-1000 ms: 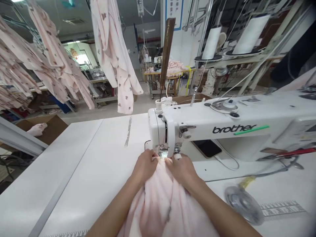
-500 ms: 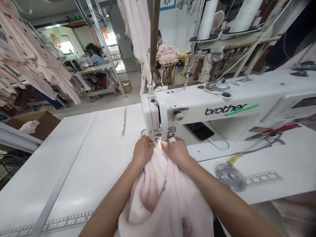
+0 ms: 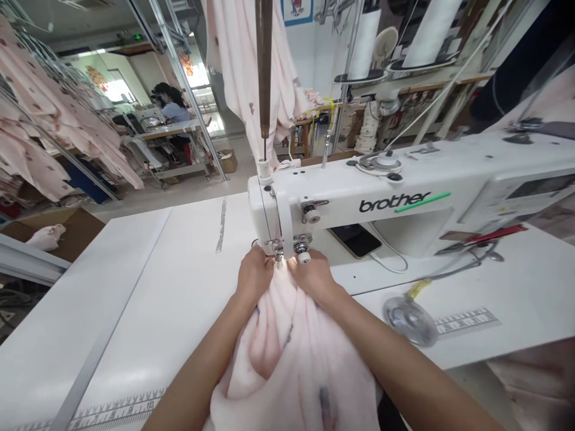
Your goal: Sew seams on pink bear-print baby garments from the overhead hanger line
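A pale pink fleecy fabric (image 3: 291, 359) lies bunched on the white sewing table (image 3: 135, 311) in front of me. My left hand (image 3: 254, 276) and my right hand (image 3: 312, 276) are both closed on its far edge, pinching it right under the presser foot (image 3: 279, 254) of a white Brother sewing machine (image 3: 381, 197). The two hands sit close together, one on each side of the needle. The fabric runs back between my forearms toward my body.
A phone (image 3: 350, 239) with a cable lies under the machine arm. A round disc (image 3: 408, 311) and red-handled scissors (image 3: 485, 234) rest on the right. Pink garments (image 3: 40, 137) hang at left and above. A person (image 3: 173, 111) sits at a far table.
The view has dipped and shifted, so the machine sits a little further left and up in frame. Both hands stay closed on the fabric at the presser foot.
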